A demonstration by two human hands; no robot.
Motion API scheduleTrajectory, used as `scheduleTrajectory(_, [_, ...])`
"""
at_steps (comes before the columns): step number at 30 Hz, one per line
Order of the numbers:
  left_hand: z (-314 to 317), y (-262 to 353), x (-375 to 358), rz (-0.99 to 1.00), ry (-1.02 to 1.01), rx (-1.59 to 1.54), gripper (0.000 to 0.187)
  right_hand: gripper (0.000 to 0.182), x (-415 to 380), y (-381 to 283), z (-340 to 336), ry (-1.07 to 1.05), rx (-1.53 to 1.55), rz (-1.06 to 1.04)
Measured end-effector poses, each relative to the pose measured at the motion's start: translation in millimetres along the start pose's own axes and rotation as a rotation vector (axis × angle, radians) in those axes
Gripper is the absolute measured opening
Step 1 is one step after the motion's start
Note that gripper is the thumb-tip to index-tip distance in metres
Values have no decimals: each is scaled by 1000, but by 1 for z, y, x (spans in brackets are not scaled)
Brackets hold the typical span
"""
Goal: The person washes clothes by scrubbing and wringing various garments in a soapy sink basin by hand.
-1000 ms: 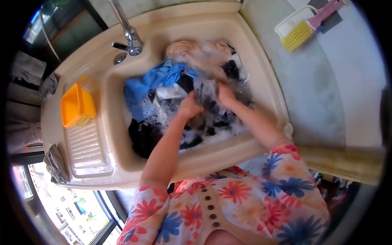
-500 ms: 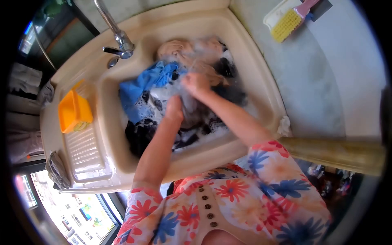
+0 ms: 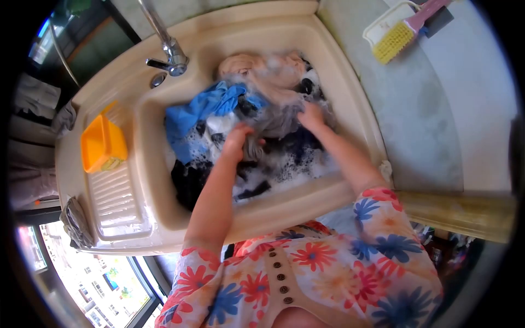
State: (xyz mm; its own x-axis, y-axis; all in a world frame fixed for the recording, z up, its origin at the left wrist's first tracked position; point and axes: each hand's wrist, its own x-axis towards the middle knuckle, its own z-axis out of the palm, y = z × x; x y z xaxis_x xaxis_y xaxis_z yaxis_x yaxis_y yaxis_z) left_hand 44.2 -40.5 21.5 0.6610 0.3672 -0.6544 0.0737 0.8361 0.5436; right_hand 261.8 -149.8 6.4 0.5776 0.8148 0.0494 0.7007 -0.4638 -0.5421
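Note:
A beige sink (image 3: 363,128) holds soapy water and a pile of wet clothes. My left hand (image 3: 237,142) is curled round one end of a grayish, sheer-looking cloth (image 3: 276,121), near its middle. On the right, my right hand (image 3: 312,116) grips another part of that cloth, which lies stretched between them. Beyond it are peach-colored clothes (image 3: 240,64). A blue cloth (image 3: 191,112) lies left of my left hand, with a white cloth (image 3: 219,127) beside it. Black clothes (image 3: 188,183) sit at the front left, among suds. Foam partly hides the fingertips.
A chrome faucet (image 3: 174,54) stands at the sink's back left. On the ribbed drainboard (image 3: 117,199) sits an orange plastic container (image 3: 103,145); a gray rag (image 3: 76,221) hangs over its front corner. A yellow-bristled brush (image 3: 395,41) with a pink handle lies on the right ledge.
My hands have moved apart: the right one went to the right, drawing the grayish cloth out sideways. The left stays near the middle of the pile. The view has shifted slightly.

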Motion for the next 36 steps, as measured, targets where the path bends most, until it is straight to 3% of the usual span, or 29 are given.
scheduleTrajectory(1, [3,3,0,-75,-23,-109,30,18,-10,-30,-2,-40,44,118])
scheduleTrajectory(2, [10,2,-3,-68,-36,-124,27,18,-22,-60,-2,-120,146,-12])
scheduleTrajectory(3, [15,2,-3,-73,-59,-68,26,18,-39,-85,7,-61,135,-314])
scheduleTrajectory(4, [17,3,-3,-77,-77,-8,26,19,-61,-118,-2,-73,337,-509])
scheduleTrajectory(5, [18,4,-4,-80,-91,51,26,20,-72,-134,-10,-156,300,-643])
scheduleTrajectory(7, [16,7,-9,-82,-115,170,27,25,-43,-100,5,36,113,-664])
scheduleTrajectory(9, [14,13,-18,-75,-137,277,28,36,-3,-79,-34,-417,-155,98])
scheduleTrajectory(11, [25,26,-34,-28,-215,432,46,55,12,-41,-48,-367,-526,-36])
scheduleTrajectory(13, [23,27,-33,25,-243,536,55,75,-10,-83,-76,-345,-291,-389])
scheduleTrajectory(14, [29,26,-34,56,-252,551,57,77,-16,-85,-56,-399,96,-613])
scheduleTrajectory(15, [34,22,-34,182,-391,532,51,77,-35,-103,-50,-464,405,-721])
scheduleTrajectory(17, [33,22,-30,129,-399,711,46,74,-45,-116,-50,-537,181,-513])
scheduleTrajectory(20, [40,29,-41,436,-208,771,47,58,-20,-72,-37,-535,-43,-305])
scheduleTrajectory(21, [36,27,-39,405,-187,845,48,46,-9,-62,-49,-463,32,-232])
scheduleTrajectory(22, [30,21,-34,373,-164,911,49,39,5,-32,-43,-255,85,-140])
scheduleTrajectory(23, [23,14,-28,344,-137,973,51,39,13,-13,-40,-145,149,-62])
scheduleTrajectory(24, [21,5,-22,461,-104,1279,53,39,11,-12,-29,-123,-24,61])
scheduleTrajectory(25, [21,-3,-16,508,-58,1330,54,40,7,-10,-17,-97,-199,184])
scheduleTrajectory(27, [28,-11,-12,603,34,1439,56,35,-8,21,30,-247,-374,-54])
scheduleTrajectory(28, [29,-10,-10,585,64,1380,56,32,-12,39,38,-399,-315,-85])
scheduleTrajectory(31, [17,-13,-1,478,134,1198,52,28,-5,25,15,-292,-277,-57])
scheduleTrajectory(32, [17,-9,-4,402,122,920,49,30,-5,-4,-5,-383,-213,40])
scheduleTrajectory(34, [25,-3,-8,246,80,357,45,32,-10,-39,-2,-178,-62,-59])
scheduleTrajectory(36, [0,-17,20,238,-143,-3,41,32,-33,-109,-32,-143,298,-300])
